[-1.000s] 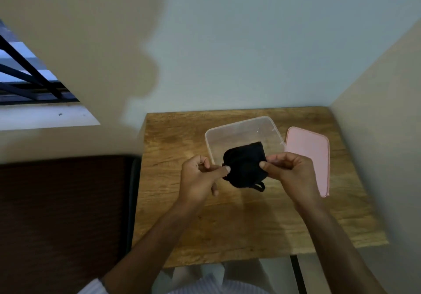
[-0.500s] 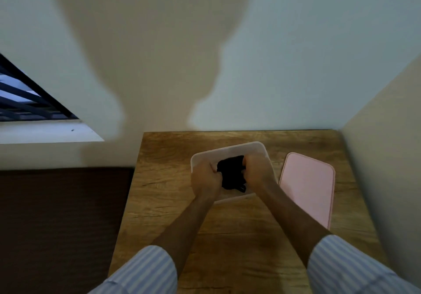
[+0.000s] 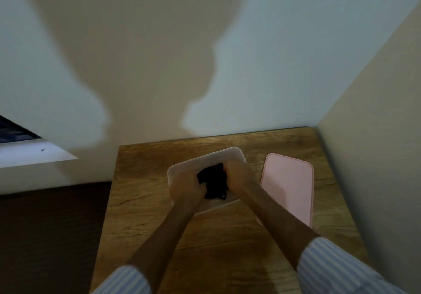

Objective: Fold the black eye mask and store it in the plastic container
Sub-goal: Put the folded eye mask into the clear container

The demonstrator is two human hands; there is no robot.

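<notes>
The folded black eye mask (image 3: 213,181) lies bunched inside the clear plastic container (image 3: 182,167), which stands on the wooden table. My left hand (image 3: 185,187) presses on the mask's left side and my right hand (image 3: 239,175) holds its right side, both reaching down into the container. The fingers of both hands are curled onto the fabric. Parts of the mask and of the container's floor are hidden by my hands.
A pink lid (image 3: 288,186) lies flat to the right of the container. The small wooden table (image 3: 145,202) sits in a corner, with walls behind and on the right. A dark surface (image 3: 50,236) lies to the left, below a window sill.
A second ago both hands held the folded mask in the air in front of the container. They have since lowered it into the container, and the camera has tilted up.
</notes>
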